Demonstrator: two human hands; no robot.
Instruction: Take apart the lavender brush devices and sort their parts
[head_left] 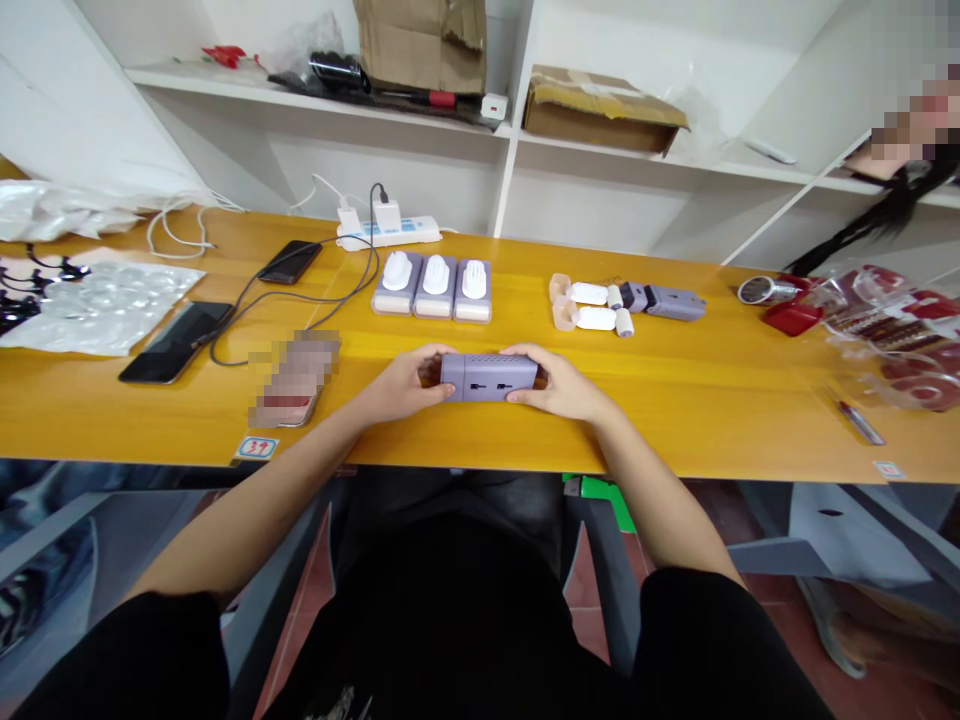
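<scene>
Head view: left hand (409, 385) and right hand (555, 385) clamp the box (489, 379) endwise (long axis along near edge of worktop (690, 430)).

Pale purple on the held case (490, 390), dotted dark along the top and marked twice in black. Orange-yellow across the desk (442, 438); white with blue patches on the power strip (391, 237).

Case (491, 378) between left hand (405, 388) and right hand (559, 386), near table (675, 420) front edge, centre. Three packs (436, 300) in a row behind, slightly left; power strip (364, 241) behind those. Phones (178, 343) left, bubble wrap (105, 305) farther left. Loose parts (598, 318) behind-right; containers (922, 390) far right. Cardboard box (600, 110) on shelf (187, 80) behind table.
</scene>
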